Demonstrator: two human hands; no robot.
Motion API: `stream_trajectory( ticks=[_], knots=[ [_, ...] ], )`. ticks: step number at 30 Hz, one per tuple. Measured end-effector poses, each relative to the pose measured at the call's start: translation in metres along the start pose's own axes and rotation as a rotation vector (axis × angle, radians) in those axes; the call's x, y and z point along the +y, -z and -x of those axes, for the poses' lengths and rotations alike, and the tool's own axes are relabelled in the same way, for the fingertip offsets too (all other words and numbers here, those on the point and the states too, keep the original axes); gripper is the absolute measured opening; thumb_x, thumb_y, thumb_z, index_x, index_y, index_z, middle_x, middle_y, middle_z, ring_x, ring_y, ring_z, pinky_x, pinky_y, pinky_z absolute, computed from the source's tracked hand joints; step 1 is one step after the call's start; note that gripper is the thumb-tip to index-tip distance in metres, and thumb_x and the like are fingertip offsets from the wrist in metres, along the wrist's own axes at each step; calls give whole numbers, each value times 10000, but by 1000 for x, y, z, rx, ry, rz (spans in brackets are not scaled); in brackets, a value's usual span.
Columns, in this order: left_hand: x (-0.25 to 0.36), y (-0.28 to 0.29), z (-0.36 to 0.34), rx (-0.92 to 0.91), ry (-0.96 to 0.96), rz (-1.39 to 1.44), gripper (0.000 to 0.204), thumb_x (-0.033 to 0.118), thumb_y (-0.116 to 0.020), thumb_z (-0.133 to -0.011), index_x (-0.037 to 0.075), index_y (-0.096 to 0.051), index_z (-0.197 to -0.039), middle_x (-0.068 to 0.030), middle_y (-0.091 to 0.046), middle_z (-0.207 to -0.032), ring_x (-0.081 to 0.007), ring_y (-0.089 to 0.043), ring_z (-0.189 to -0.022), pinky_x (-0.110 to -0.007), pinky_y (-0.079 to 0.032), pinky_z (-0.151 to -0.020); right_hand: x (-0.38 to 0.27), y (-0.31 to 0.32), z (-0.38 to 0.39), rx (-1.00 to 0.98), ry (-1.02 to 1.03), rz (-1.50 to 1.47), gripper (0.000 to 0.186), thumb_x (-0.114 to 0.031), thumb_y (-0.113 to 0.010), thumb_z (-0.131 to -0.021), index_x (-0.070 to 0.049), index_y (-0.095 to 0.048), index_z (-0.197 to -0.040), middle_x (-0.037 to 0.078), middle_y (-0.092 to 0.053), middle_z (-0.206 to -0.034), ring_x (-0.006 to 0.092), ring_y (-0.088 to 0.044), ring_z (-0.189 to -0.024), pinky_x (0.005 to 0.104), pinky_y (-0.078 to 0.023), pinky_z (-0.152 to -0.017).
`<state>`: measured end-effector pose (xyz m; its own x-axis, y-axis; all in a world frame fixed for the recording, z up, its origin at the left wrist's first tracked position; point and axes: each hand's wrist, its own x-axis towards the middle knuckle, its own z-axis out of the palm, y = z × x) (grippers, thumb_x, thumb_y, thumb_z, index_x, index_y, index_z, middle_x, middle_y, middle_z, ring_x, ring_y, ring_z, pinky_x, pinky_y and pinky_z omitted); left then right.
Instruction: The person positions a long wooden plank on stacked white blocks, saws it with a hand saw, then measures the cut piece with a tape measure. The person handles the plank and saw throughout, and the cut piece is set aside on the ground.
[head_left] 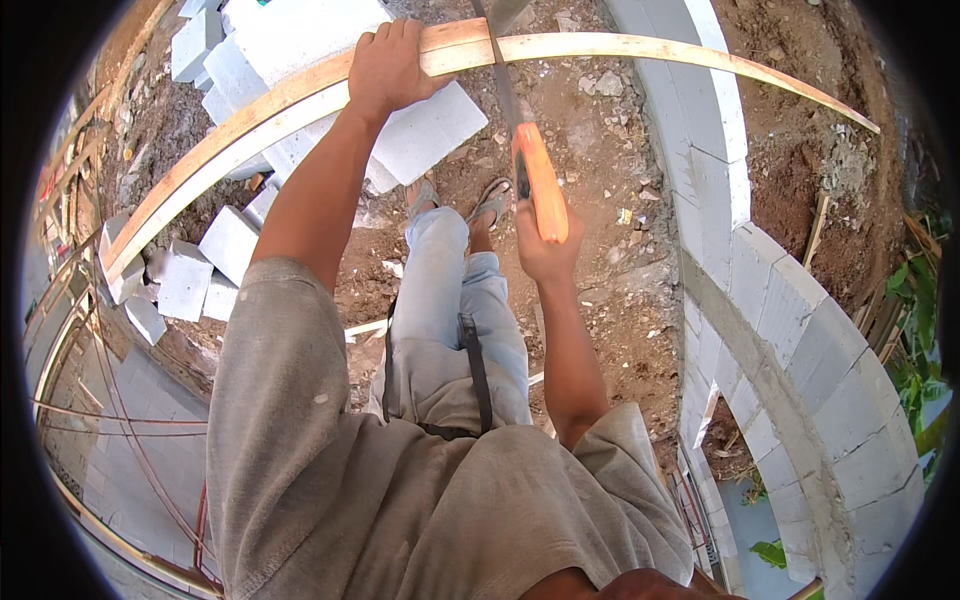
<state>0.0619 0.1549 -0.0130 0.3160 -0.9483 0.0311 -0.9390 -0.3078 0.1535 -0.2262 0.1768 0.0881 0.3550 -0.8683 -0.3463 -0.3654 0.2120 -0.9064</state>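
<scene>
– Grey-brown shirt (470, 490) closest to camera, noted. Hands?

– Left hand (388, 68): fingers curled over the long wood strip (270, 123), thumb side toward the saw. Right hand (548, 240): wrapped round the orange handle (543, 185) of the saw (518, 130).

– Saw where, exactly?

– Upper middle. Blade (503, 85) crosses the wood just right of the left hand. Can't tell cut depth.

– Wood strip?

– Spans the top, left side to far right, bowed in this view. Crosses the block wall (705, 170); can't tell if it touches.

– Around that?

– Pale blocks (432, 130) heaped below and left. Sandals (490, 203) on stony dirt (630, 310), pale trousers (440, 290) above them. Green leaves (925, 300), right rim.
</scene>
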Motion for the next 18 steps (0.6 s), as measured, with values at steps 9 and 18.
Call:
stream_trajectory(
  ticks=[9,18],
  knots=[
    [7,1,-9,55,-24,46,656,552,-785,-676,44,-608,-1053,-120,-637,-1000,-294,-600,-970,-408,-439,-848,8,-12,-13,45,41,-39,50,-22,-624,-804,16,-628,-771,32,-588,-616,107,-571,-555,280,-455,-517],
    [2,-1,3,-1,8,67,693,572,-792,-663,41,-605,-1068,-109,-631,-1001,-280,-594,-996,-407,-421,-851,-4,69,116,-42,112,304,150,-2,-619,-708,27,-678,-843,128,-647,-694,230,-656,-579,310,-514,-571]
  ],
)
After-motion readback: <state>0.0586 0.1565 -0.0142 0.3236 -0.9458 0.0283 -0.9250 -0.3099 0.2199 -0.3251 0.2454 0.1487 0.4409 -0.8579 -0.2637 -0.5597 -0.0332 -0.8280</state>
